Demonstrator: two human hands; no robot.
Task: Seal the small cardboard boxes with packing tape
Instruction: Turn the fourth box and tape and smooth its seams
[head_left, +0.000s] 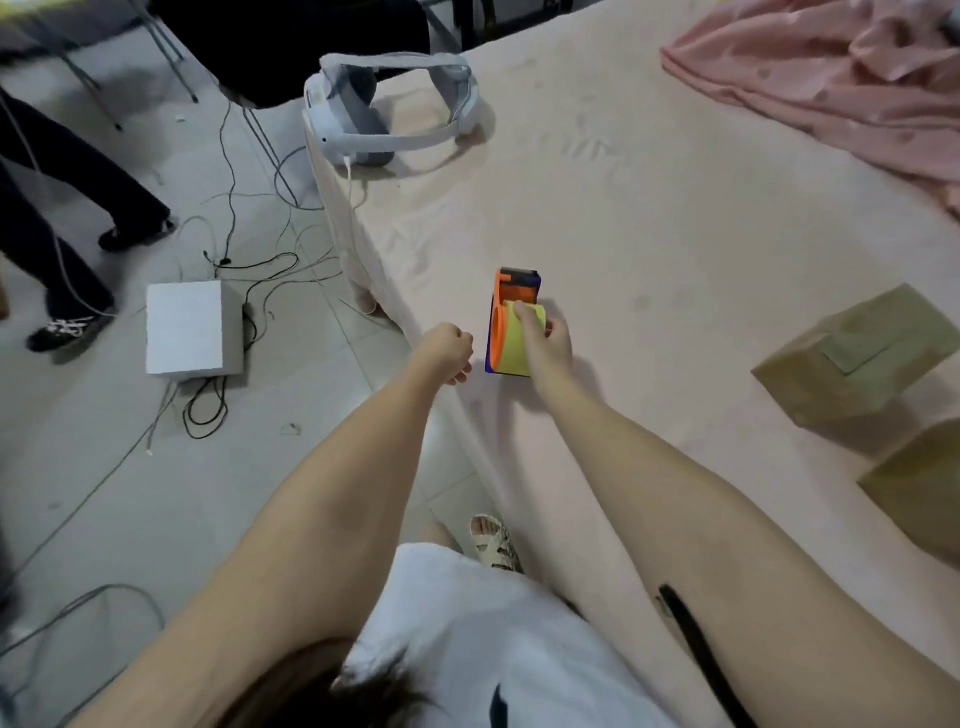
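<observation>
An orange and blue tape dispenser (511, 301) with a yellowish roll of packing tape lies on the pink bed sheet (649, 218) near the bed's left edge. My right hand (545, 340) grips the roll from the right, fingers curled over its top. Just left of the dispenser, my left hand (449, 353) hovers at the bed's edge with fingers curled and nothing in it. Two small cardboard boxes sit at the right: one (852, 358) with a taped flap on top, another (919, 478) nearer me, cut off by the frame.
A white headset (384, 109) lies at the bed's far left corner. A pink blanket (831, 73) is bunched at the far right. On the tiled floor left of the bed are a white foam block (192, 327), loose cables and another person's legs (62, 218).
</observation>
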